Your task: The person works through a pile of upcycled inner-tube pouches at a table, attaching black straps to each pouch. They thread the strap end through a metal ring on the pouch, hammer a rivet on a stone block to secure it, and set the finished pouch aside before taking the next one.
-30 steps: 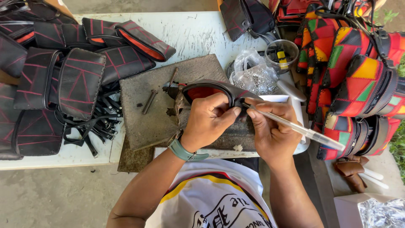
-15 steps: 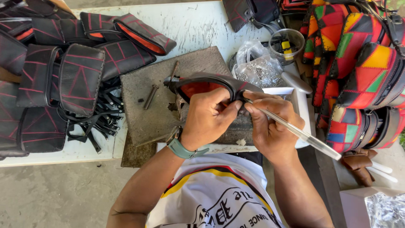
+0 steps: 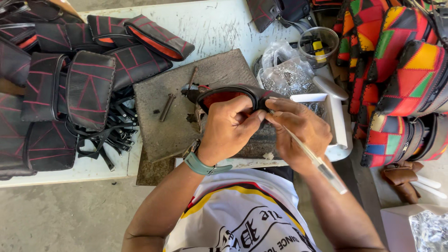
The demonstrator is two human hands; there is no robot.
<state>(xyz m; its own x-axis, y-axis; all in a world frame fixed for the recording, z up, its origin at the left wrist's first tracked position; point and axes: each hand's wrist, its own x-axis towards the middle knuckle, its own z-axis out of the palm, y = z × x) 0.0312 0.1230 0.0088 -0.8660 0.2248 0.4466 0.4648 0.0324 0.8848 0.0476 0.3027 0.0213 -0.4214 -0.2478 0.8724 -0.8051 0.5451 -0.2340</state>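
The left hand (image 3: 232, 128) is gripping the black pouch (image 3: 228, 95) (red inside) on the grey pad (image 3: 172, 126) at the desk's (image 3: 219, 28) near edge; the right hand (image 3: 298, 128) is pinching a clear pen-like tool (image 3: 317, 163).

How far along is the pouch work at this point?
Done: stitched black-and-red pouches are stacked at the left of the white table. In hand: the left hand pinches a black pouch with red lining while the right hand works a clear pen-like tool at its edge. Left: this pouch; black straps lie loose.

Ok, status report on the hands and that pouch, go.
Left hand grips black pouch, red lining showing. Right hand holds clear stick at its edge. Pouch over grey pad; metal punch lies apart.
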